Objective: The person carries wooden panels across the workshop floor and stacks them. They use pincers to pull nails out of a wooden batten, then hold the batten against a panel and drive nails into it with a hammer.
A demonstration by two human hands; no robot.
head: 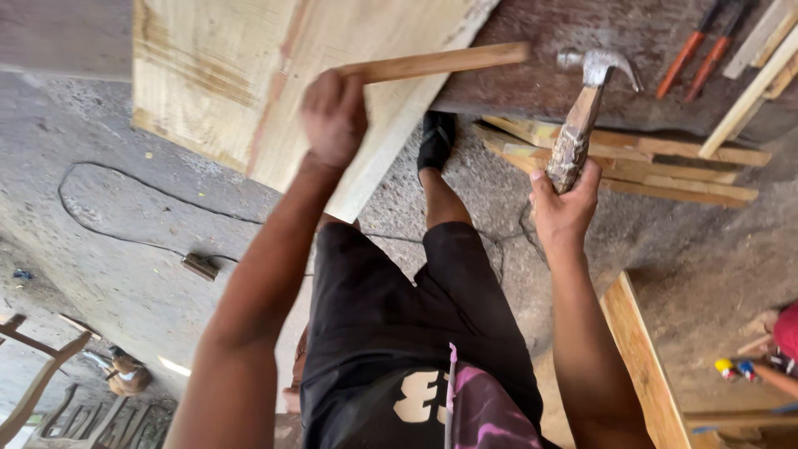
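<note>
My left hand (333,116) grips one end of a thin wooden stick (440,62), which lies across the edge of a wide pale plank (224,75) on the dark workbench (549,91). My right hand (565,204) holds a claw hammer (586,108) by its worn handle, head up, just right of the stick's free end. My legs in black shorts and one black shoe (436,137) show below on the concrete floor.
Wooden strips (665,166) are stacked under the bench at right, and two orange-handled tools (698,50) lie on it. A cable with a plug (199,266) runs over the floor at left. A board (644,366) leans at lower right; another person's hand (777,374) shows at the right edge.
</note>
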